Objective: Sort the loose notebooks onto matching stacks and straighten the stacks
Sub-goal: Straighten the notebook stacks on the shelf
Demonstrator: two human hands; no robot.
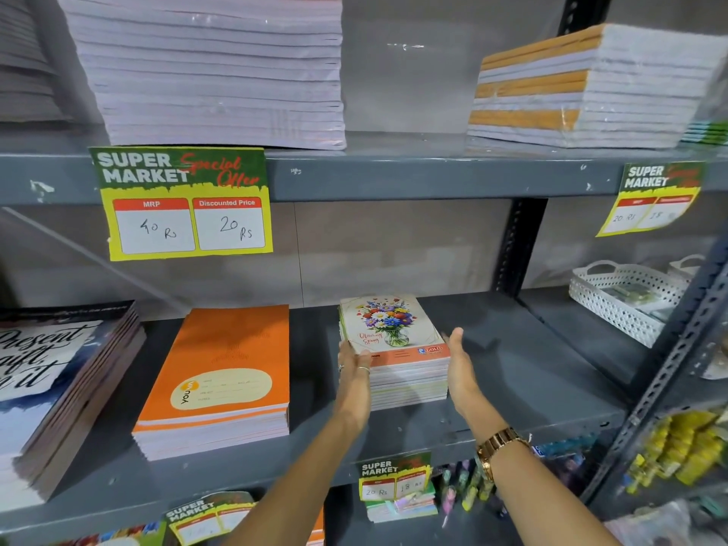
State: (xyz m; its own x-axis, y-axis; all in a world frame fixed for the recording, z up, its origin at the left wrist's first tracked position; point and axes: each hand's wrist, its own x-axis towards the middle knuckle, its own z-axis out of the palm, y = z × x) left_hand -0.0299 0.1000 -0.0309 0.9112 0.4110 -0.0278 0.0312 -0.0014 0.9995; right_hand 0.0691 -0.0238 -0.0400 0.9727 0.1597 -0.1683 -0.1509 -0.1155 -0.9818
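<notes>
Both forearms reach up from the bottom of the view, the right one wearing a gold watch (497, 447). Between the two hands sits the floral notebook stack (398, 348) on the grey shelf (512, 368). The left hand (353, 366) lies flat against the stack's left side, fingers extended, gripping nothing. The right hand (459, 360) is spread open, palm turned inward, just beside the stack's right edge; whether it touches is unclear.

Pressing unevenly from one side could slide the upper notebooks off the lower ones, or skew the whole pile toward the open shelf space beyond the right hand.

Left of the left hand rests an orange notebook stack (224, 372), near but apart; farther left, a dark lettered stack (59, 372). Well right of the right hand stands a white basket (618, 297). Nothing blocks either hand.
</notes>
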